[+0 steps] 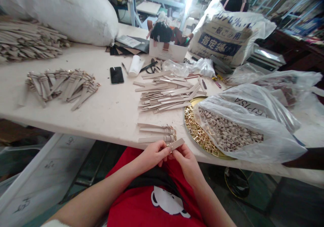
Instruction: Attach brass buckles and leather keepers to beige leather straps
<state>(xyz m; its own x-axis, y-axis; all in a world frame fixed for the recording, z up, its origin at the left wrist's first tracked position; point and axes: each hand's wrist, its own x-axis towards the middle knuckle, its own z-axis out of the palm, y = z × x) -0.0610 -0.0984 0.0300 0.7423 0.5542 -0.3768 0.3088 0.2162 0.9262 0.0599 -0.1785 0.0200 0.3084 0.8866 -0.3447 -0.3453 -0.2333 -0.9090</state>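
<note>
Between my two hands, just off the table's near edge, is a short beige strap (178, 144) with a bit of gold metal at its lower end. My left hand (159, 152) pinches its left end with thumb and finger. Closed around its underside, my right hand (186, 157) holds it from the right. Right behind them lie several beige straps (154, 130) with gold buckles at their right ends. Loose flat strips (167, 93) form a pile farther back. To the right, a round tray holds gold buckles (199, 134), partly covered by a plastic bag of small beige loops (229, 129).
A heap of buckled straps (63, 85) lies on the left, with a larger stack (27, 39) behind it. A phone (116, 75), a white roll (136, 66) and scissors (151, 66) sit mid-table. A filled box (168, 50) and a printed sack (227, 39) stand behind.
</note>
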